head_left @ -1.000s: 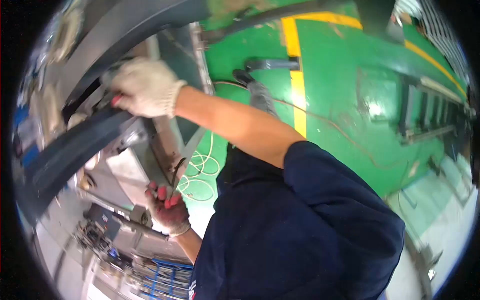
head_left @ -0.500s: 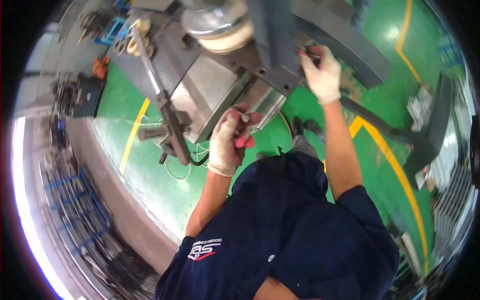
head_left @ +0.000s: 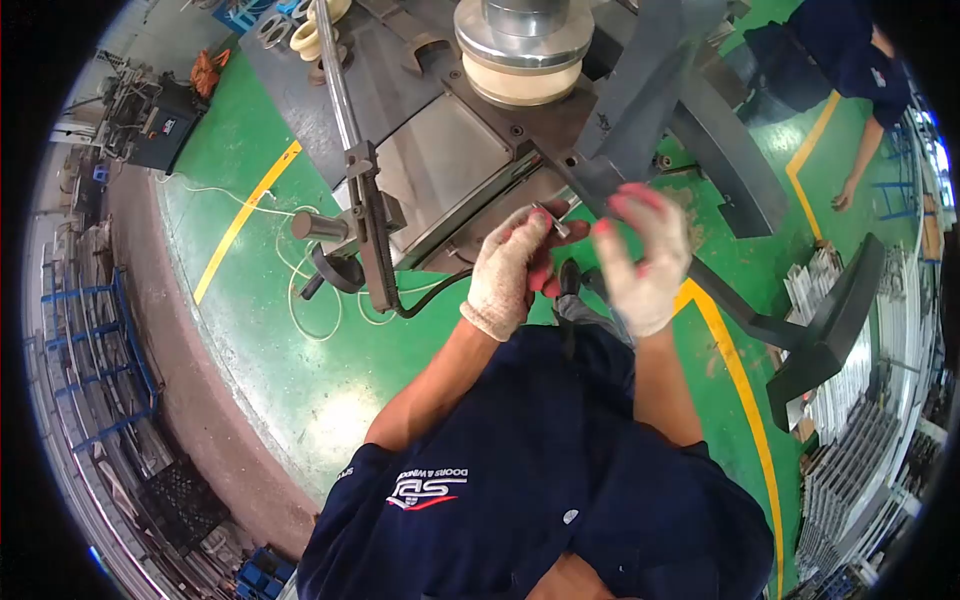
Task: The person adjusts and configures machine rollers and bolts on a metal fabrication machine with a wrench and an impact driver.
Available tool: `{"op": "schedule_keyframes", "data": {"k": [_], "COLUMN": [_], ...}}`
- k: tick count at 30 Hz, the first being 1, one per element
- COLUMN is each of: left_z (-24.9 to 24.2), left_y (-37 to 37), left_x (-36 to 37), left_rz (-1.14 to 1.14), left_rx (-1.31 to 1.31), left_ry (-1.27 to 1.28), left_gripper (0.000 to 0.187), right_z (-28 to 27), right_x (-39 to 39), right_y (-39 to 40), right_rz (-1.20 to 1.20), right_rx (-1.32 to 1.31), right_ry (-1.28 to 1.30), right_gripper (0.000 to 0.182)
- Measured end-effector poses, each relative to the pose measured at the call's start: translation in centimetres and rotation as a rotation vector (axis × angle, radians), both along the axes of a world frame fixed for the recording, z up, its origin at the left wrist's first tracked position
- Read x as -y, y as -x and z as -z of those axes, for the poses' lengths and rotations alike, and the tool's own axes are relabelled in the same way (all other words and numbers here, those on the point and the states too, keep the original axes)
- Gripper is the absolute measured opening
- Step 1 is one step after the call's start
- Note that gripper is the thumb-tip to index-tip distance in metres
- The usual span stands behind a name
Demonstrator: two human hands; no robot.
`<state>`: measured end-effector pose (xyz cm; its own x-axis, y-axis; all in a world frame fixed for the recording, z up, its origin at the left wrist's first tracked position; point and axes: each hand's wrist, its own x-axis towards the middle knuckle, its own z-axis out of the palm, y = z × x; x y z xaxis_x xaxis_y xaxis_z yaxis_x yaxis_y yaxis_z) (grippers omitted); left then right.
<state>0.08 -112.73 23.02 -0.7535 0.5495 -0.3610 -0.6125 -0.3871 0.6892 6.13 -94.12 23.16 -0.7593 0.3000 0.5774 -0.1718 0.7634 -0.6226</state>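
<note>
My left hand (head_left: 508, 272), in a white glove with reddish fingertips, pinches a small shiny metal piece, like a bolt or pin (head_left: 560, 227). It is just in front of the near edge of a grey machine. My right hand (head_left: 648, 262), gloved the same way, is raised close by on the right, blurred by motion. Its fingers look apart, with nothing visible between them. Beyond the hands, the machine carries a steel and cream-coloured roller (head_left: 525, 75). A dark grey arm (head_left: 640, 120) of the machine stands behind my right hand.
A long steel rod with a clamp (head_left: 365, 190) juts out at the machine's left. Cream rings (head_left: 308, 40) lie on the machine table. A dark angled bar (head_left: 830, 330) stands at the right, near stacked metal profiles. Another person (head_left: 830, 60) is at upper right. A cable loops on the green floor.
My right hand has left the machine's edge and come down and inward towards my left hand. My left hand still holds the small metal piece. Another person has appeared at upper right.
</note>
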Motion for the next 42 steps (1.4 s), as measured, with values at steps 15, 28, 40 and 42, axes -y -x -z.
{"op": "schedule_keyframes", "data": {"k": [15, 28, 40, 42], "left_z": [3.4, 2.0, 2.9, 2.2], "left_y": [-2.3, 3.4, 6.3, 6.1], "left_x": [-1.1, -1.3, -7.3, -7.6], "left_rz": [0.082, -0.122, -0.237, -0.182], "left_rx": [0.085, -0.673, -1.178, -1.270], "left_ry": [0.251, 0.480, 1.169, 1.284], "left_gripper": [0.038, 0.040, 0.041, 0.036], "right_z": [2.1, 1.3, -0.4, -1.0], "right_x": [-1.3, -5.9, -10.4, -11.5], "right_y": [-1.7, -0.2, 2.1, 2.6], "right_rz": [0.075, 0.088, -0.035, -0.051], "right_rx": [0.057, 0.015, 0.088, 0.107], "right_ry": [0.707, 0.752, 0.816, 0.798], "right_gripper": [0.024, 0.022, 0.023, 0.025]}}
